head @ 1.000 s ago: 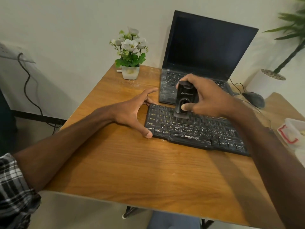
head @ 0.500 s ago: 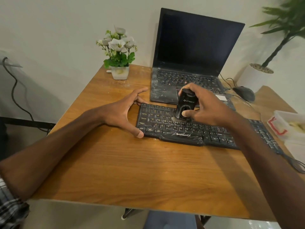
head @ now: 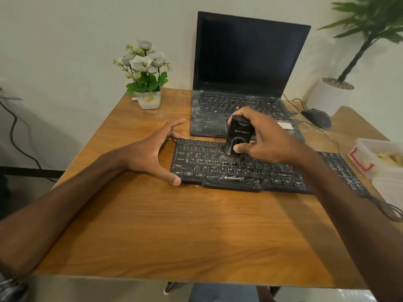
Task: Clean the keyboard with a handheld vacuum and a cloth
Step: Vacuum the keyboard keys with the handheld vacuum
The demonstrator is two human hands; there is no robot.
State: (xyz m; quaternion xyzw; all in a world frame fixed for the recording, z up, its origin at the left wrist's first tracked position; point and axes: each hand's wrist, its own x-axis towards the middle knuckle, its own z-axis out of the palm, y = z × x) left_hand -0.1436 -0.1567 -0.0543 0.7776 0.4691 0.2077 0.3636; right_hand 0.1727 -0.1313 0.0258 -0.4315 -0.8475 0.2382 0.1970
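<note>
A dusty black keyboard (head: 218, 168) lies across the middle of the wooden table (head: 174, 225). My right hand (head: 266, 138) is closed around a small black handheld vacuum (head: 237, 136), held upright with its nozzle down on the upper key rows left of centre. My left hand (head: 150, 153) braces the keyboard's left end, thumb at the front corner and fingers at the back corner, spread wide. No cloth is in sight.
A dusty open laptop (head: 239, 83) stands behind the keyboard. A flower pot (head: 150, 99) sits back left, a mouse (head: 317, 117) back right. Plastic containers (head: 383, 158) line the right edge, a cable (head: 388, 208) trails there. A potted plant (head: 331, 92) stands beyond.
The vacuum has stayed on the upper rows left of centre, sliding only slightly. My left hand keeps the same grip on the keyboard's end. The camera view has shifted a little.
</note>
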